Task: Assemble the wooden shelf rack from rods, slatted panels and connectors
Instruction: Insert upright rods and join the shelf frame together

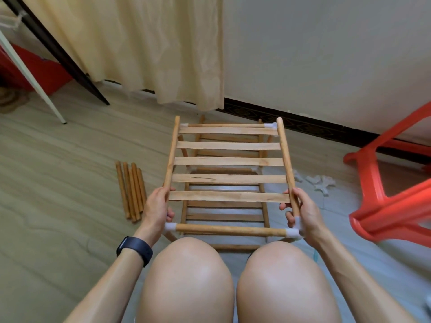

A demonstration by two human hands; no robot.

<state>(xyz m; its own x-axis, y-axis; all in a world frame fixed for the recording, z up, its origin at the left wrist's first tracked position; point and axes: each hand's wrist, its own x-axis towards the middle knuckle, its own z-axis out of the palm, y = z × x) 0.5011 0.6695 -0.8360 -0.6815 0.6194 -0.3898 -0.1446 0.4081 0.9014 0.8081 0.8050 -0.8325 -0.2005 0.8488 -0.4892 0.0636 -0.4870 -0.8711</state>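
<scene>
A slatted wooden panel with two long side rods is held level above my knees. A cross rod joins its near end through white connectors; another rod closes the far end. My left hand grips the left side rod near the front corner. My right hand grips the right side rod beside the front right connector. Below the panel, on the floor, stands the partly built rack with more slats.
A bundle of several loose rods lies on the floor to the left. Loose white connectors lie to the right, beside a red plastic stool. A curtain and wall stand behind; black and white poles lean at far left.
</scene>
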